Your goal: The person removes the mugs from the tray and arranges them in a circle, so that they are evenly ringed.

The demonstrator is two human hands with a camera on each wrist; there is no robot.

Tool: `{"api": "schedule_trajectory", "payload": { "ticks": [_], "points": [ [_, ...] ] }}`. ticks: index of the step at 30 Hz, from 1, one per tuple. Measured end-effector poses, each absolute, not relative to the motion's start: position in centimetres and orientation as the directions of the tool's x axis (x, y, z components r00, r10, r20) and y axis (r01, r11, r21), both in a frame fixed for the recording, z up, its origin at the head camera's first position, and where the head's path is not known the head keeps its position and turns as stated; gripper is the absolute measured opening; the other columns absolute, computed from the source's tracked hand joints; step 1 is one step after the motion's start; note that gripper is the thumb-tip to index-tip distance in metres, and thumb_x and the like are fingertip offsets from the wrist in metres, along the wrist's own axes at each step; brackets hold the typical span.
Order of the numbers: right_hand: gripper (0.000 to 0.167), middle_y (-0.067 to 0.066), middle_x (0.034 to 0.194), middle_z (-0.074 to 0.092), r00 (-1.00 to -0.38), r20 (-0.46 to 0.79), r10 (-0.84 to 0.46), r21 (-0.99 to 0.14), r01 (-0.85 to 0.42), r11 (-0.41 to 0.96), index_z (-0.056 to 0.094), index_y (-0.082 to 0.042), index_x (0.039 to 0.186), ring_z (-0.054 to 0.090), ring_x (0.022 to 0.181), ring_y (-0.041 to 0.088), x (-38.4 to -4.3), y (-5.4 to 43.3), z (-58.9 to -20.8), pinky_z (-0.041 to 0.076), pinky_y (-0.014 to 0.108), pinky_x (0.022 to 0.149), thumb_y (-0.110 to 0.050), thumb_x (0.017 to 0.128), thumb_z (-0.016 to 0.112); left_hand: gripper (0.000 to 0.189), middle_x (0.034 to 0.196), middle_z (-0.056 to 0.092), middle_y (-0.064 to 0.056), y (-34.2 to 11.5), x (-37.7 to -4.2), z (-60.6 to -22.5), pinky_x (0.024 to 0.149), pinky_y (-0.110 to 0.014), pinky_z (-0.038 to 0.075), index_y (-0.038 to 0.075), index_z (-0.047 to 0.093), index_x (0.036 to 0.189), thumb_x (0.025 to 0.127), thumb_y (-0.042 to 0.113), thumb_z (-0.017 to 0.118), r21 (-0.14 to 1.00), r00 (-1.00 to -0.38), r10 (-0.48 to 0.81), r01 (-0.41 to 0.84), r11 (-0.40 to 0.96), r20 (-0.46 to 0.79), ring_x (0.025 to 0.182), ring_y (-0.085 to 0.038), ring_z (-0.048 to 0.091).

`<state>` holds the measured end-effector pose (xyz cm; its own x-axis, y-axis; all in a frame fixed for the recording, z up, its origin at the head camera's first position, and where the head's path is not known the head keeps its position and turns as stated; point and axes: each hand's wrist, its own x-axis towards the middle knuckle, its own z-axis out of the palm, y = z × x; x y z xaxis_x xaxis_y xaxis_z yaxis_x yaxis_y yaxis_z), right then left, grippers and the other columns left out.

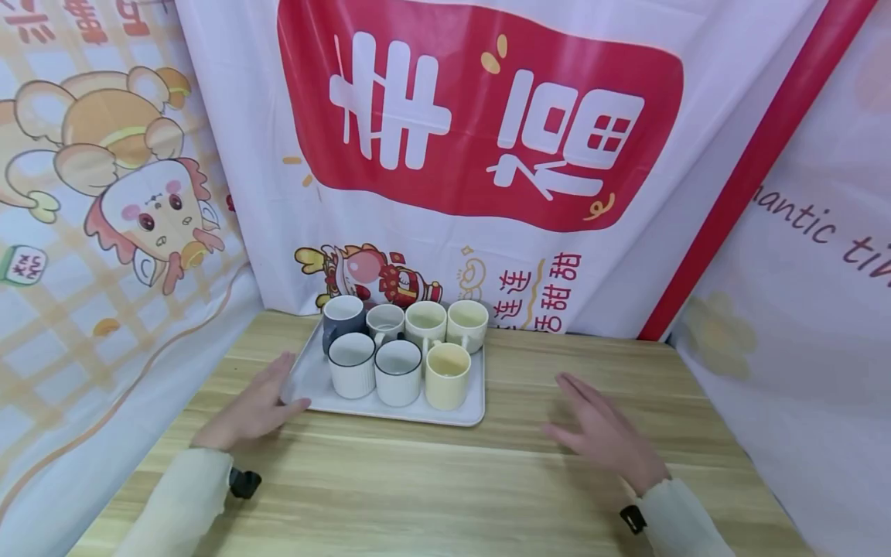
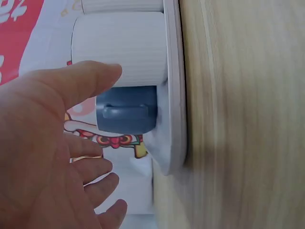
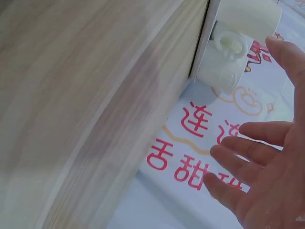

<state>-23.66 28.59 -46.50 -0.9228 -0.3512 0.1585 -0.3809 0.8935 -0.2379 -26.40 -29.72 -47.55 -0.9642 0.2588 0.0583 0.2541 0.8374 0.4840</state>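
A white rectangular tray [image 1: 397, 415] carries several mugs near the back of the table. In its front row stand two white mugs with dark rims, one a ribbed mug [image 1: 352, 375], and a yellow mug [image 1: 448, 379]. Behind them are a dark blue mug [image 1: 343, 317], a grey-white mug [image 1: 385, 321] and two pale green mugs, one at the right end [image 1: 467, 321]. My left hand [image 1: 254, 406], fingers extended, is at the tray's left edge; contact cannot be made out. My right hand [image 1: 602, 433] hovers right of the tray, fingers spread, holding nothing.
The wooden table [image 1: 418, 495] extends in front of the tray and to its right. A white curtain with a red panel [image 1: 480, 116] hangs right behind the tray. Printed cloths hang at the left [image 1: 125, 193] and the right [image 1: 800, 255].
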Motion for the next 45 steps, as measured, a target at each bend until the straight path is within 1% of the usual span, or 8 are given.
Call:
{"api": "schedule_trajectory", "payload": {
  "ticks": [5,10,14,22,28,35,41,45],
  "points": [
    [0.097,0.022,0.166,0.043,-0.936,0.123,-0.329,-0.355,-0.351,0.867,0.036,-0.004,0.163,0.044,0.152,0.044,-24.7,26.6,-45.7,0.041,0.063,0.126,-0.059,0.094,0.074,0.095,0.168,0.012,-0.043,-30.7,-27.5,-48.1,0.125,-0.078,0.02,-0.017,0.013,0.161,0.103,0.034,0.068,0.585,-0.969,0.241,0.225,0.779,0.051,0.154,-0.063,0.017],
    [0.097,0.02,0.162,0.049,-0.933,0.144,-0.331,-0.432,-0.36,0.827,0.043,-0.005,0.16,0.047,0.15,0.043,-25.9,24.4,-45.7,0.042,0.063,0.125,-0.066,0.09,0.074,0.097,0.167,0.019,-0.042,-31.4,-28.1,-48.6,0.125,-0.077,0.023,-0.014,0.011,0.163,0.103,0.035,0.068,0.646,-0.98,0.201,0.148,0.749,-0.007,0.154,-0.062,0.02],
    [0.095,0.018,0.16,0.052,-0.926,0.161,-0.34,-0.513,-0.373,0.773,0.046,-0.003,0.157,0.049,0.149,0.04,-26.9,22.6,-45.9,0.042,0.059,0.126,-0.059,0.089,0.079,0.095,0.167,0.017,-0.042,-31.5,-28.5,-48.8,0.126,-0.074,0.026,-0.012,0.011,0.164,0.103,0.036,0.068,0.684,-0.982,0.182,0.098,0.723,-0.052,0.154,-0.061,0.022],
    [0.094,0.015,0.156,0.057,-0.945,0.167,-0.281,-0.663,-0.319,0.677,0.051,-0.006,0.155,0.055,0.145,0.036,-28.7,19.1,-46.2,0.047,0.053,0.123,-0.05,0.082,0.089,0.093,0.169,0.015,-0.039,-31.8,-29.2,-49.5,0.129,-0.069,0.025,-0.01,0.007,0.165,0.104,0.027,0.067,0.776,-0.98,0.177,0.04,0.63,-0.093,0.156,-0.058,0.021],
    [0.09,0.017,0.15,0.063,-0.933,0.231,-0.277,-0.694,-0.358,0.625,0.056,-0.005,0.15,0.061,0.138,0.036,-29.7,17.0,-46.5,0.052,0.051,0.119,-0.047,0.079,0.092,0.09,0.17,0.012,-0.039,-32.2,-29.6,-50.2,0.131,-0.068,0.024,-0.011,0.005,0.165,0.105,0.018,0.065,0.833,-0.979,0.181,0.02,0.552,-0.097,0.158,-0.057,0.017],
    [0.086,0.021,0.149,0.063,-0.923,0.264,-0.281,-0.736,-0.381,0.559,0.059,-0.006,0.148,0.06,0.138,0.037,-30.6,15.2,-47.2,0.051,0.055,0.119,-0.044,0.078,0.093,0.088,0.169,0.01,-0.041,-32.3,-29.7,-50.5,0.131,-0.067,0.022,-0.014,0.004,0.163,0.104,0.01,0.064,0.866,-0.977,0.192,0.016,0.5,-0.093,0.158,-0.058,0.015],
    [0.077,0.006,0.141,0.07,-0.905,0.314,-0.286,-0.726,-0.423,0.542,0.065,-0.014,0.142,0.064,0.132,0.027,-31.3,14.1,-47.9,0.054,0.05,0.116,-0.041,0.077,0.095,0.088,0.17,0.011,-0.039,-32.3,-29.9,-51.0,0.131,-0.066,0.022,-0.013,0.007,0.164,0.102,0.007,0.066,0.874,-0.979,0.181,0.009,0.486,-0.091,0.158,-0.057,0.015],
    [0.074,0.002,0.135,0.072,-0.906,0.323,-0.275,-0.726,-0.423,0.542,0.066,-0.018,0.14,0.065,0.125,0.021,-31.5,13.6,-48.3,0.055,0.051,0.113,-0.04,0.076,0.096,0.091,0.171,0.01,-0.037,-32.4,-30.0,-51.4,0.132,-0.066,0.021,-0.011,0.006,0.165,0.1,0.004,0.068,0.893,-0.979,0.176,-0.01,0.45,-0.099,0.159,-0.056,0.014]
  ]
}}
